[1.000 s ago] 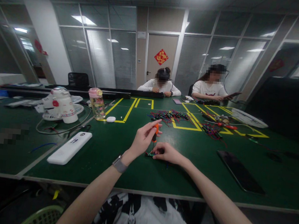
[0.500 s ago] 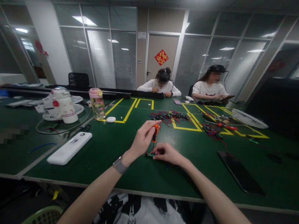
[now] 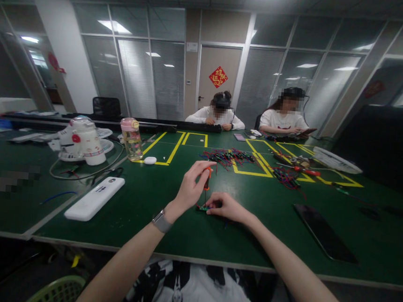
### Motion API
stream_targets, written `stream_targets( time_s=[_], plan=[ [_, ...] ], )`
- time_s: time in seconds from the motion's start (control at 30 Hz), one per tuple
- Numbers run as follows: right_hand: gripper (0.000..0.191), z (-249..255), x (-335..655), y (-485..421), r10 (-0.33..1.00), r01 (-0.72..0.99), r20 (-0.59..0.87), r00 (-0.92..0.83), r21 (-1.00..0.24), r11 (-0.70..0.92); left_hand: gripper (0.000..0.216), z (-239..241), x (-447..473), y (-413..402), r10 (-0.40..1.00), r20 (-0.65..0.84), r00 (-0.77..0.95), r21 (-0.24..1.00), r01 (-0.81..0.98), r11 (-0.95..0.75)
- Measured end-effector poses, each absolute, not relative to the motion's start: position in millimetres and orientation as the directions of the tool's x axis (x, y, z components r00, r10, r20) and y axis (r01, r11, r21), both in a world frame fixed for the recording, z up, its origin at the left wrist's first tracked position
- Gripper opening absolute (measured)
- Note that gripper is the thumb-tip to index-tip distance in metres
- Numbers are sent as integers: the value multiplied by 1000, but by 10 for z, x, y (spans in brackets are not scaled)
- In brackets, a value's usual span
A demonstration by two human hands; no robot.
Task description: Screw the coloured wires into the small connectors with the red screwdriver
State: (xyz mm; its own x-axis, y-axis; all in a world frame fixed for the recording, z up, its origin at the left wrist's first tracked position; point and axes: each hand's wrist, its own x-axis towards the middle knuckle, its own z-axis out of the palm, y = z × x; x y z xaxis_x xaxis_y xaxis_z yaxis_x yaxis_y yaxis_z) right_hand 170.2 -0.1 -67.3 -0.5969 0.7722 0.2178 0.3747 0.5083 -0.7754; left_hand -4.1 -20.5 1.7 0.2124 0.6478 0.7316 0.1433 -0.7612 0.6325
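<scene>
My left hand (image 3: 194,181) is closed around the handle of an orange and black screwdriver (image 3: 207,179). The screwdriver stands nearly upright, its thin shaft pointing down at a small green circuit board (image 3: 201,208) on the green table (image 3: 138,225). My right hand (image 3: 225,206) pinches the board's right end, its fingertips low against the table. Whether the screwdriver's tip sits in a screw is too small to tell.
Beyond my hands lies a heap of small boards with red and blue wires (image 3: 227,157). A black phone (image 3: 323,232) lies to the right. A white power bank (image 3: 94,199) and a pink-lidded bottle (image 3: 131,140) are on the left. Two people sit across the table.
The screwdriver's handle has turned and shifted slightly left within my left hand, so less orange shows. My right hand stays at the board.
</scene>
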Motion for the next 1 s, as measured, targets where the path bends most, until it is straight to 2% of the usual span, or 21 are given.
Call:
stream_targets(
  time_s=[0.13,0.3,0.4,0.57,0.77,0.83,1.0],
  plan=[
    [26,-665,1704,-5,759,357,224,-611,-778,517,28,-2,-32,-181,694,682,233,712,8,-702],
    [27,-655,1707,-7,758,361,226,-612,-772,522,27,-20,-41,-184,657,742,133,634,179,-753],
    [24,-654,1710,-5,759,370,230,-609,-764,528,24,2,-52,-208,613,778,139,570,256,-781],
    [23,-654,1703,-10,771,363,209,-602,-788,497,25,28,-58,-229,601,763,237,548,254,-797],
    [22,-661,1695,-10,775,365,203,-598,-792,489,22,-10,-43,-200,503,853,140,418,394,-819],
    [22,-660,1694,-8,773,362,199,-602,-795,486,23,-11,-39,-189,527,834,165,444,367,-817],
    [23,-655,1695,-6,770,371,208,-604,-782,502,28,2,-27,-183,662,692,289,649,152,-745]
  ],
)
